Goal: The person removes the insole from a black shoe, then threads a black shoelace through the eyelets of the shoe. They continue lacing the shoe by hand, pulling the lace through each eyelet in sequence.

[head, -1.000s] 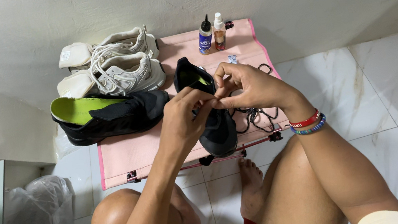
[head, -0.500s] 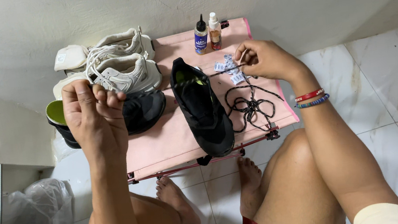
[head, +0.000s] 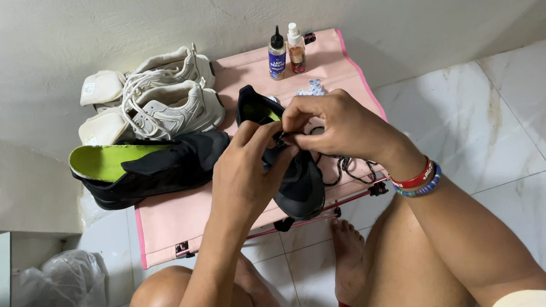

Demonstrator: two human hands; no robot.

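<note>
Two black shoes (head: 288, 165) and two white shoes (head: 162, 97) lie on the pink worktop (head: 177, 221). Behind the black pair stand two small bottles (head: 286, 51), dark-labelled and orange. Left hand (head: 247, 170) and right hand (head: 335, 125) pinch one black shoe's lace.

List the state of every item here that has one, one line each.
Black sneaker with lime lining: on the pink mat, held by both hands.
Left hand: gripping it.
Right hand: pinching at its eyelets.
Second black sneaker: on its side.
White sneakers: laced, paired.
Two small bottles: upright, capped.
Black lace: loose.
</note>
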